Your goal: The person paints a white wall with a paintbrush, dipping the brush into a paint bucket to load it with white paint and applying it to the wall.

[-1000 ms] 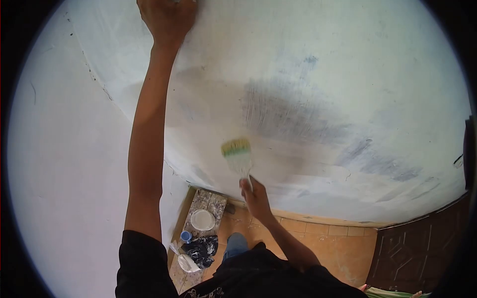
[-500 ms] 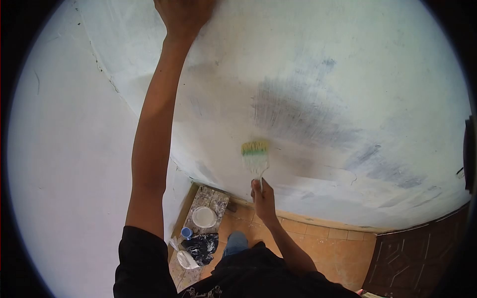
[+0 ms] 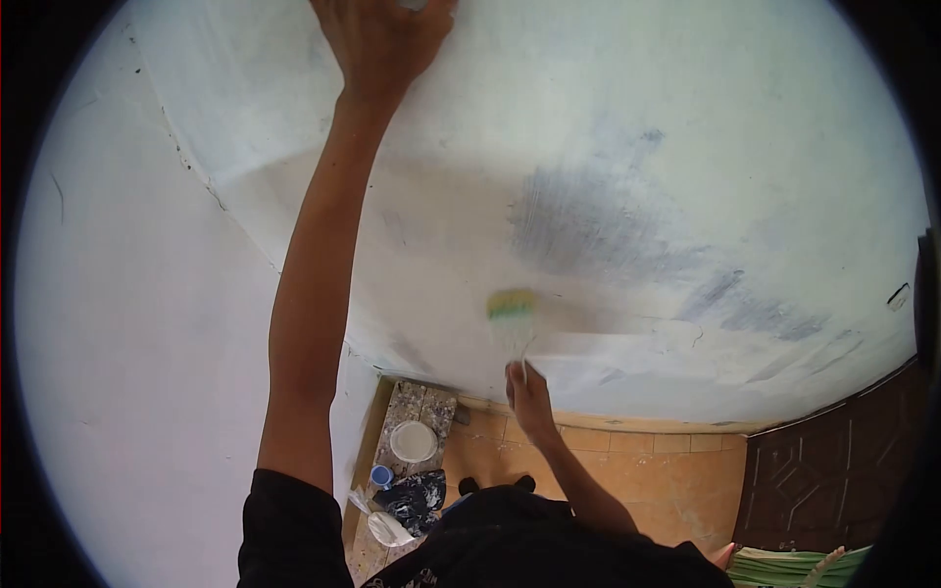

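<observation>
A wide paintbrush [image 3: 511, 306] is gripped by its handle in my right hand [image 3: 530, 399]. Its yellow-green bristles point up and look smeared by motion against the whitewashed wall [image 3: 441, 245]. Grey streaked patches [image 3: 588, 220] show on the wall up and to the right of the brush. My left arm stretches high along the wall, and my left hand [image 3: 385, 47] reaches the top edge of the view. Most of its fingers are cut off there; a small pale spot shows between thumb and fingers, and I cannot tell whether it is something held.
Low at the left stands a paint-spattered bench [image 3: 402, 400] with a white round lid or tub [image 3: 414, 442], a blue cup [image 3: 381, 476], a black plastic bag [image 3: 416, 500] and a white bag [image 3: 390, 529]. Orange floor tiles [image 3: 627, 480] lie below. A dark panelled door [image 3: 814, 470] and green cloth [image 3: 794, 566] are at right.
My view has shifted, bringing the green cloth and my feet into sight. More of my left hand shows at the top. The brush appears slightly lower and further right, still in my right hand.
</observation>
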Tool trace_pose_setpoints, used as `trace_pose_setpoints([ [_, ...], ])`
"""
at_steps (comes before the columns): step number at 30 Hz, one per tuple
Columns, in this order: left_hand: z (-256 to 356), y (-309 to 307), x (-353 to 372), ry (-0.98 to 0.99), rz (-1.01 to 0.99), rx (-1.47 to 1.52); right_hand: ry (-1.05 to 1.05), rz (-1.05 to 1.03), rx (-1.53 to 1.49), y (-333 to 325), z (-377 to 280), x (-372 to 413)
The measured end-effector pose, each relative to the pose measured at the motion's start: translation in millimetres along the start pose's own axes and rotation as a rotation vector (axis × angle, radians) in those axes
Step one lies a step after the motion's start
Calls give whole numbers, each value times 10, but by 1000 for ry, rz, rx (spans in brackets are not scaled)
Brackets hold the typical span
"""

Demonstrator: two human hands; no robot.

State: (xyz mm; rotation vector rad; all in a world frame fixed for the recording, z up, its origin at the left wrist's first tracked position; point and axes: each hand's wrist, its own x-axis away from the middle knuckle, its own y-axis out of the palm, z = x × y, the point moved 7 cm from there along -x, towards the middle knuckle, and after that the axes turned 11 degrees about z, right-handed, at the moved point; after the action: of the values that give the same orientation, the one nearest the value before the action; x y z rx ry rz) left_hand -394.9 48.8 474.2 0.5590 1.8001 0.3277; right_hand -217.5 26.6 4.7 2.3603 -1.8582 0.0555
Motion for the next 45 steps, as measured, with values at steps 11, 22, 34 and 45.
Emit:
trace_pose_setpoints([
  [11, 9, -37, -22, -27, 3, 39, -343, 65, -145, 82, -1755, -245],
  [22, -116, -76, -42, -383, 66, 430, -347, 89, -111, 75, -1011, -14],
  [34, 34, -38, -5, -13, 10, 47, -64, 135, -148, -369, -273, -68],
  [45, -228, 15, 41, -630, 18, 667, -336, 226, -276, -666, -1548, -342],
])
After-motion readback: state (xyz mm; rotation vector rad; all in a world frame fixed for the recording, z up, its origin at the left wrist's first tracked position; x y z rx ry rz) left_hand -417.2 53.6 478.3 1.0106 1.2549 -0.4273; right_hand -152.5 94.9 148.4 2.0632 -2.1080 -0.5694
